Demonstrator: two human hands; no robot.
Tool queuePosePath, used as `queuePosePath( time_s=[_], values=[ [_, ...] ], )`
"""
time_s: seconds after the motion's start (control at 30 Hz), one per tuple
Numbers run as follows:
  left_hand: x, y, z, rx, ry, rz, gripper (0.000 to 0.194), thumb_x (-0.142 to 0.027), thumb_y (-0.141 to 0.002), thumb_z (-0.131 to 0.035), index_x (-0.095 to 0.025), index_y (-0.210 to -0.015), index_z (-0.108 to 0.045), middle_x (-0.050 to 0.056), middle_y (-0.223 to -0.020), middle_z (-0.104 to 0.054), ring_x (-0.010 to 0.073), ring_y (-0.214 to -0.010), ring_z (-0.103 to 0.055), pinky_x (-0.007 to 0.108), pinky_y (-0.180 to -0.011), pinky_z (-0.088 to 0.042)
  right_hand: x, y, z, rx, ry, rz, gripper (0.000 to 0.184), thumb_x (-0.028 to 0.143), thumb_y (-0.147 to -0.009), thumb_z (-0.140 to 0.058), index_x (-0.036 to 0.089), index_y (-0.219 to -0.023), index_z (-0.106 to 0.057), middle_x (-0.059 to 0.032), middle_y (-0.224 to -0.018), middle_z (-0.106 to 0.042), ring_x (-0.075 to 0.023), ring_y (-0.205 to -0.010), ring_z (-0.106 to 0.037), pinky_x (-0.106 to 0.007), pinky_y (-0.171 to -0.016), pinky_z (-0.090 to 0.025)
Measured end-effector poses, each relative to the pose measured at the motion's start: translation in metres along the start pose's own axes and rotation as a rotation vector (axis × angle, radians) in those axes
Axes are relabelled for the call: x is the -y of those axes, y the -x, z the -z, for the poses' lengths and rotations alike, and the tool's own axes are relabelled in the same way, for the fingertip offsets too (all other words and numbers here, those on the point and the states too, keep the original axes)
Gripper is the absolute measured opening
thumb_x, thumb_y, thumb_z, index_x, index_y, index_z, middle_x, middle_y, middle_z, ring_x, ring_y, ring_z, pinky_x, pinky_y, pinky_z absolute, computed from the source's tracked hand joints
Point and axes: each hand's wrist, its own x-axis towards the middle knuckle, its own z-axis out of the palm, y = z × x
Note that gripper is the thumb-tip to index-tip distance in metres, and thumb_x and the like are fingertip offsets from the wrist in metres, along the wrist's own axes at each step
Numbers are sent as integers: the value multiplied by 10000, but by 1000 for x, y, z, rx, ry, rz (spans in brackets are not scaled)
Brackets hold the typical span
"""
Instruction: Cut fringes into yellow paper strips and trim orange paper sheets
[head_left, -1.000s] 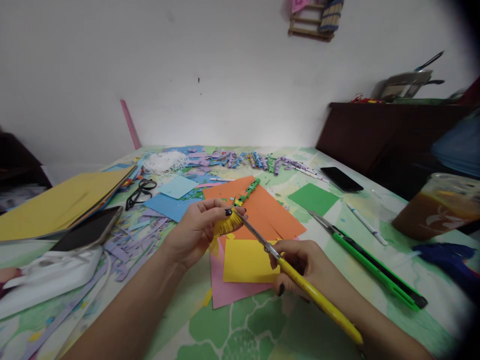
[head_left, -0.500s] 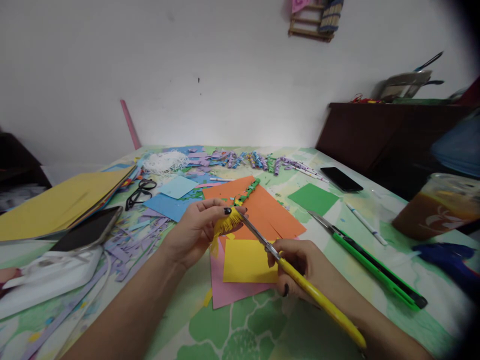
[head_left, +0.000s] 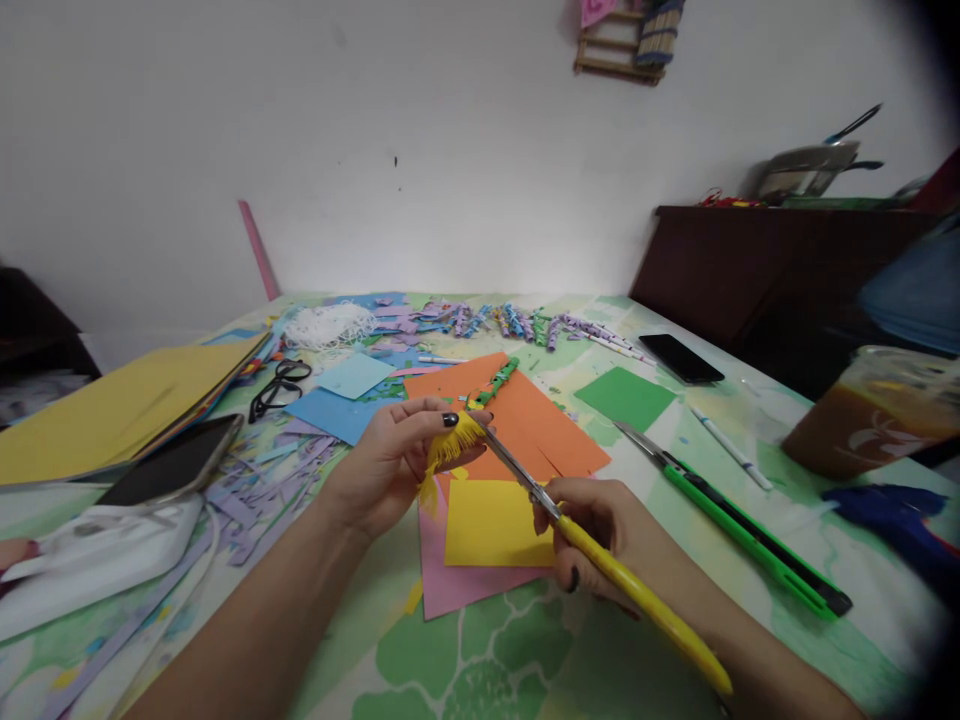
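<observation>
With our left hand (head_left: 386, 455) we pinch a fringed yellow strip (head_left: 459, 435), while our right hand (head_left: 626, 528) grips yellow-handled scissors (head_left: 611, 570), tips just beside it.

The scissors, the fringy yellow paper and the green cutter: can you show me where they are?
Scissors (head_left: 621, 577), head view: on the yellow handle.
Fringed yellow paper (head_left: 457, 436), head view: on its cut strips.
Green cutter (head_left: 742, 523), head view: on its handle.

Dark nail polish (head_left: 450, 419) marks the left hand (head_left: 384, 458) and right hand (head_left: 621, 512).
</observation>
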Motion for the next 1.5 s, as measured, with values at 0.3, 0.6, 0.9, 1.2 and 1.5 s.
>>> queuePosePath(
  time_s=[0.3, 0.6, 0.9, 1.2, 1.5],
  values=[
    [1, 0, -1, -7, -25, -10, 118, -170, -622, -751, -151, -620, -634, 99, -782, -765, 258, -827, -721, 394, -834, -539, -2, -1, 0, 7, -1, -13, 396, 439, -624, -807, 159, -704, -537, 41, -603, -458, -89, -543, -355, -212, -474, -260],
    [2, -2, 2, 8, -14, -16, 110, -161, -631, -745, -147, -611, -638, 91, -783, -763, 207, -751, -719, 312, -750, -555, 0, -2, 0, -7, 10, -43, 344, 362, -616, -814, 157, -721, -559, 42, -567, -491, -83, -502, -384, -201, -449, -276],
    [2, -2, 2, 17, -11, -17, 97, -155, -638, -742, -141, -614, -649, 88, -782, -763, 192, -734, -713, 312, -767, -554, -2, -2, 0, -12, 16, -39, 300, 338, -628, -796, 156, -723, -577, 29, -577, -521, -98, -509, -428, -215, -464, -305],
    [1, -2, 1, 5, -6, -10, 116, -148, -615, -758, -143, -607, -642, 83, -754, -760, 194, -720, -712, 286, -717, -556, -3, -2, 1, -15, 21, -40, 294, 319, -617, -813, 155, -695, -583, 42, -573, -484, -92, -513, -404, -212, -462, -295],
    [1, -1, 2, 12, -5, -16, 103, -145, -636, -746, -143, -615, -646, 82, -758, -762, 192, -722, -712, 289, -723, -558, -4, -2, 1, -27, 27, -36, 327, 349, -599, -833, 155, -687, -584, 46, -553, -485, -85, -495, -387, -208, -446, -269]
  ],
)
